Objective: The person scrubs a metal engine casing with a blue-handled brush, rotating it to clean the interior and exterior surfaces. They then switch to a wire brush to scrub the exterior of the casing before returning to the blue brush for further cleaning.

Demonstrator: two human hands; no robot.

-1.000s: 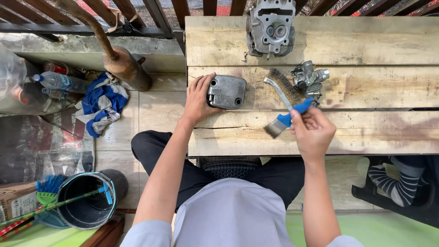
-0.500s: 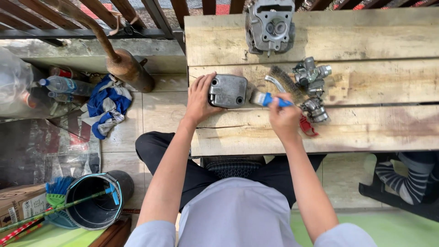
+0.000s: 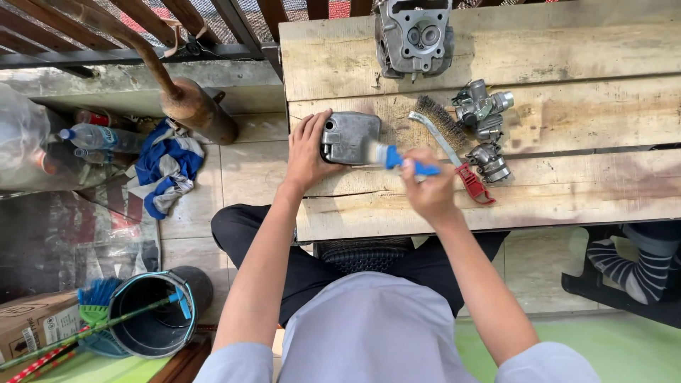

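Observation:
A grey metal engine cover (image 3: 349, 136) lies on the wooden table (image 3: 567, 120). My left hand (image 3: 306, 150) presses against its left side and holds it in place. My right hand (image 3: 428, 186) grips a paintbrush with a blue handle (image 3: 404, 161); its pale bristles touch the cover's right edge. Just right of my right hand lies a wire brush with a red handle (image 3: 448, 145).
A cylinder head (image 3: 413, 33) stands at the table's far edge, and two carburettor parts (image 3: 483, 108) sit right of the wire brush. On the floor left: a rusty exhaust pipe (image 3: 189, 101), a blue rag (image 3: 165, 167), bottles, a black bucket (image 3: 152, 320). Another person's striped-sock foot (image 3: 635, 264) is at right.
My right hand moved left from beside the carburettor parts, turning the paintbrush until its bristles reached the engine cover. My left hand stayed on the cover.

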